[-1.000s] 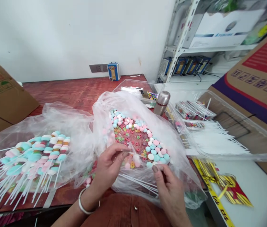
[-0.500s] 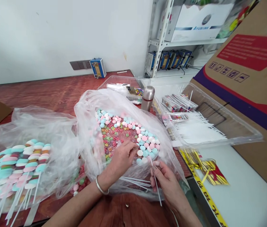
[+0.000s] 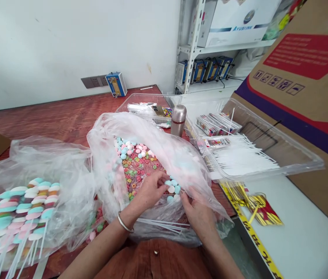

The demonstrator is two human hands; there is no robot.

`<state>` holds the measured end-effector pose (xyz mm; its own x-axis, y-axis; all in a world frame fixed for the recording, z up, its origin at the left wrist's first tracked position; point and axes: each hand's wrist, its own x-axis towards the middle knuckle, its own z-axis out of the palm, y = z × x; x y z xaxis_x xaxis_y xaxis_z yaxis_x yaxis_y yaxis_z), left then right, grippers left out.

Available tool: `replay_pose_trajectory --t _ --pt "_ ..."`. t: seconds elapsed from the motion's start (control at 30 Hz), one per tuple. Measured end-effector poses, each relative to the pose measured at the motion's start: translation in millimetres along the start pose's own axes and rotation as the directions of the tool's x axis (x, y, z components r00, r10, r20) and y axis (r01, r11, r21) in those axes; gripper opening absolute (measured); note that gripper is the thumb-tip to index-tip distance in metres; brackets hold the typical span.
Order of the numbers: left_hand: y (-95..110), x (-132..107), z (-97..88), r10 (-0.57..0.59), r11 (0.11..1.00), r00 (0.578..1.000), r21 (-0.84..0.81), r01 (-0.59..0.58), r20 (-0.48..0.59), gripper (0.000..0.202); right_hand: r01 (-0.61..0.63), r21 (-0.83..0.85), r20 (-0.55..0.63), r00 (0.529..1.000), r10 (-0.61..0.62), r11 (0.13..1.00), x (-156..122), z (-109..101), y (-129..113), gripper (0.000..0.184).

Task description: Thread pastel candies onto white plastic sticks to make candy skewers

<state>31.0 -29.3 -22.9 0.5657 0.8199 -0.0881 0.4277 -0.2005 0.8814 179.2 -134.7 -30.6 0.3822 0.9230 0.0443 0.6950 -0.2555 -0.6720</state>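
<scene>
A clear plastic bag (image 3: pixel 158 130) lies open on the red wooden table (image 3: pixel 59 116), full of loose pastel round candies and small ring candies (image 3: pixel 136 159). My left hand (image 3: pixel 149 190), a bangle on its wrist, reaches into the bag with fingers curled over the candies near the front. My right hand (image 3: pixel 196 209) is beside it at the bag's front edge, its fingertips pinched together by blue and white candies (image 3: pixel 172 188). What either hand pinches is hidden. Several loose white sticks (image 3: pixel 164 225) lie under the bag in front of me.
Another clear bag (image 3: pixel 50 155) at the left holds several candy skewers (image 3: pixel 21 201). A clear tray (image 3: pixel 303 162) with white sticks (image 3: pixel 239 159) and a steel flask (image 3: pixel 178 119) stand at the right. Gold wrappers (image 3: pixel 256 205), a large cardboard box (image 3: pixel 306 77) and a metal shelf (image 3: pixel 193 46) are further right.
The view swung right. My right hand, which held a white stick upright half a second ago, has moved up to the bag's edge beside my left hand; the stick no longer shows.
</scene>
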Motion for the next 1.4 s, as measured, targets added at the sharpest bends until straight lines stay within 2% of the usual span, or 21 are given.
replay_pose_trajectory --t 0.07,0.13,0.33,0.5,0.6,0.67,0.77,0.83,0.93,1.03,1.1,1.17,1.23,1.4 --pt "-2 -2 3.0 -0.053 0.991 0.992 -0.115 0.066 0.112 0.021 0.024 -0.024 0.002 1.000 -0.024 0.999 3 3 0 0.040" --pt "-4 -1 6.2 -0.066 0.994 0.988 -0.075 0.077 0.136 0.020 0.031 -0.046 -0.001 1.000 -0.031 0.998 4 5 0 0.040" --pt "1 1 9.9 -0.116 0.977 0.990 0.191 0.099 0.083 0.012 0.049 0.005 -0.001 0.999 -0.049 0.999 0 6 3 0.038" --pt "11 -10 14.4 0.023 0.961 1.000 0.276 -0.016 -0.022 0.006 -0.003 0.063 0.043 0.999 0.000 0.998 -3 6 -2 0.035" --pt "12 -16 16.1 0.038 0.986 0.997 0.165 -0.026 -0.067 0.013 0.001 0.142 0.078 0.997 -0.012 0.990 -2 5 -7 0.031" --pt "11 -18 15.7 0.022 0.999 0.998 -0.033 -0.024 -0.056 0.017 0.018 0.252 0.095 0.995 -0.043 0.968 -1 4 -10 0.028" --pt "9 -19 13.1 -0.006 0.917 1.000 -0.398 0.008 0.007 0.028 -0.007 0.422 0.134 0.989 -0.055 0.907 1 4 -14 0.029" --pt "7 -18 10.8 -0.028 0.857 0.998 -0.513 0.054 0.058 0.033 -0.050 0.447 0.146 0.989 -0.018 0.893 4 4 -17 0.035" --pt "5 -16 7.4 -0.126 0.819 0.991 -0.557 0.135 0.055 0.032 -0.029 0.371 0.141 0.990 -0.026 0.928 6 4 -21 0.037" --pt "3 -12 3.6 -0.260 0.752 0.964 -0.638 0.166 -0.056 0.035 0.065 0.222 0.127 0.987 -0.095 0.973 1 2 -22 0.037" --pt "2 -10 0.4 -0.304 0.717 0.943 -0.683 0.135 -0.132 0.036 0.092 0.152 0.191 0.974 -0.121 0.984 -6 1 -24 0.039" --pt "1 -8 -2.4 -0.327 0.697 0.927 -0.709 0.106 -0.183 0.036 0.116 0.131 0.287 0.946 -0.150 0.985 -13 1 -26 0.040" --pt "2 -8 -4.0 -0.336 0.690 0.920 -0.718 0.093 -0.203 0.037 0.128 0.137 0.335 0.927 -0.168 0.982 -18 1 -30 0.040" --pt "1 -9 -2.9 -0.302 0.694 0.929 -0.718 0.060 -0.214 0.032 0.090 0.189 0.314 0.938 -0.146 0.978 -17 2 -38 0.039"
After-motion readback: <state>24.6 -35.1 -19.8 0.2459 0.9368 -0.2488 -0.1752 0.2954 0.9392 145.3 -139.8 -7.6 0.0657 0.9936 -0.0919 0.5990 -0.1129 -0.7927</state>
